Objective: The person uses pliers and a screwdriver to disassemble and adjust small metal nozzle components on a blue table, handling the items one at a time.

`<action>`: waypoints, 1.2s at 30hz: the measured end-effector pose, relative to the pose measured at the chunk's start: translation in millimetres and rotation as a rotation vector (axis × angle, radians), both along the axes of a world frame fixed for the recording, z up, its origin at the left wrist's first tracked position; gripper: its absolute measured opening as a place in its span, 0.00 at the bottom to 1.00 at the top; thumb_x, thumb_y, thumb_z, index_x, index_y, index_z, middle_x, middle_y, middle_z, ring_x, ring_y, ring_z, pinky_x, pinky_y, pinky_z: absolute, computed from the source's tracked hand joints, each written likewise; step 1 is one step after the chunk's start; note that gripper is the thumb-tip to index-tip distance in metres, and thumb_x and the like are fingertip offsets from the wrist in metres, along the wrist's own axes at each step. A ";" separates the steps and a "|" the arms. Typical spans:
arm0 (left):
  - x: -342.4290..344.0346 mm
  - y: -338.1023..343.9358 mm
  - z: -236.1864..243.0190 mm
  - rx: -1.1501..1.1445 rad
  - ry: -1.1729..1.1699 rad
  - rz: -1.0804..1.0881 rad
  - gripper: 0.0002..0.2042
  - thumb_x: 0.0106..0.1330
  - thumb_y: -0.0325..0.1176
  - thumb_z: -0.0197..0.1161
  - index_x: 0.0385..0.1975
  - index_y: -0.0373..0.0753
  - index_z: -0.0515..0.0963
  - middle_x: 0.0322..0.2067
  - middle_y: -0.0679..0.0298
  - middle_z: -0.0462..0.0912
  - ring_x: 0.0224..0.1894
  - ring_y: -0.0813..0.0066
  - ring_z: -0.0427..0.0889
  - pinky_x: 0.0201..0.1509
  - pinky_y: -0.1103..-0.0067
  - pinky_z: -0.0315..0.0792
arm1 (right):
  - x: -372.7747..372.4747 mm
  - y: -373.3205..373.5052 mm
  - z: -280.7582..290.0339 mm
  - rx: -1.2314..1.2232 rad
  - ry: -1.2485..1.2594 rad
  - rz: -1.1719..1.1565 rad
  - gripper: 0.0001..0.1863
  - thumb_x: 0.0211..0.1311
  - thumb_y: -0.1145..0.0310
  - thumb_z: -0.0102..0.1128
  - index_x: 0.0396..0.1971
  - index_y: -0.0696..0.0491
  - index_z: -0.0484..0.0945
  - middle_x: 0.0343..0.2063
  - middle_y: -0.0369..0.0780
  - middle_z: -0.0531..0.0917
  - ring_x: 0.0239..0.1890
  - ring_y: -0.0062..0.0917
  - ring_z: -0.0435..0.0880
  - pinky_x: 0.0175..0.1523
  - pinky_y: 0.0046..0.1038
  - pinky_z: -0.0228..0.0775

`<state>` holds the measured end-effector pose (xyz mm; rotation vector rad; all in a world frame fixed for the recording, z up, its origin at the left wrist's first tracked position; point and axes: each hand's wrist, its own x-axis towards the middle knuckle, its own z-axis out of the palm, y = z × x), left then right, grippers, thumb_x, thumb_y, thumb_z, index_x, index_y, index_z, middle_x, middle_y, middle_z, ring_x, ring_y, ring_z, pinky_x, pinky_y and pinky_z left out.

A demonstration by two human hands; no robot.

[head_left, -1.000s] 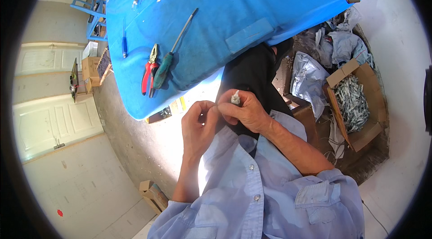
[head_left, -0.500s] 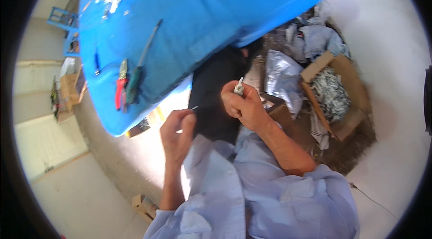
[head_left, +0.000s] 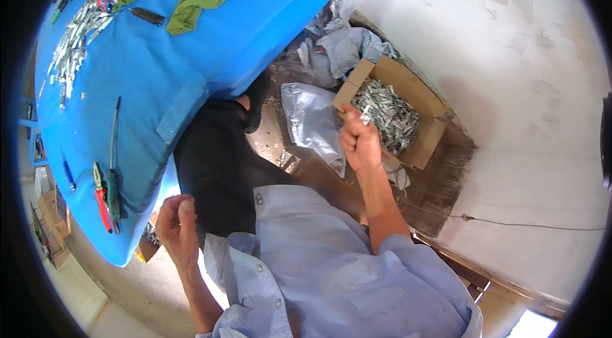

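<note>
Pale piece [head_left: 366, 115] — clamped in right fingers [head_left: 348, 138]; left fingers [head_left: 168, 212], hold unclear — partly hides a carton [head_left: 426, 147] of strips [head_left: 392, 118].

Left hand [head_left: 177, 218] raised, fingers [head_left: 167, 212] loosely curled, thumb [head_left: 186, 208] up alongside; whether tips meet, cannot tell. Left wrist [head_left: 189, 265] nearly straight, left forearm [head_left: 201, 300] bare, slanting forward and leftward. Right hand [head_left: 361, 137] farther forward, well apart from left, fingers bent into closed grip. Right wrist [head_left: 370, 170] roughly straight; right forearm [head_left: 383, 204] bare, reaching forward, angled slightly leftward from elbow.
</note>
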<state>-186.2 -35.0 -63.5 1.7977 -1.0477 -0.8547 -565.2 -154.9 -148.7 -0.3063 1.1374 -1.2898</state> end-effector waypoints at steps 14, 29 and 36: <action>-39.5 -44.3 53.8 -0.033 -0.004 -0.351 0.12 0.69 0.25 0.68 0.50 0.31 0.84 0.38 0.65 0.85 0.36 0.83 0.83 0.40 0.85 0.75 | 154.3 27.6 62.7 -0.416 0.230 0.941 0.29 0.61 0.70 0.71 0.62 0.59 0.74 0.34 0.28 0.77 0.34 0.11 0.72 0.42 0.19 0.69; -21.0 -33.0 31.6 0.032 0.159 -0.448 0.06 0.71 0.26 0.67 0.42 0.29 0.84 0.33 0.65 0.86 0.34 0.82 0.82 0.38 0.83 0.75 | 171.7 38.3 69.3 -0.385 -0.021 1.133 0.25 0.61 0.74 0.66 0.59 0.60 0.76 0.43 0.34 0.81 0.45 0.15 0.77 0.52 0.22 0.72; -19.8 -30.3 32.4 0.107 0.149 -0.422 0.08 0.72 0.29 0.68 0.42 0.30 0.83 0.31 0.66 0.86 0.32 0.84 0.81 0.35 0.84 0.75 | 173.6 37.8 71.7 -0.368 -0.050 1.167 0.22 0.63 0.75 0.64 0.57 0.59 0.77 0.41 0.32 0.81 0.43 0.14 0.76 0.49 0.22 0.71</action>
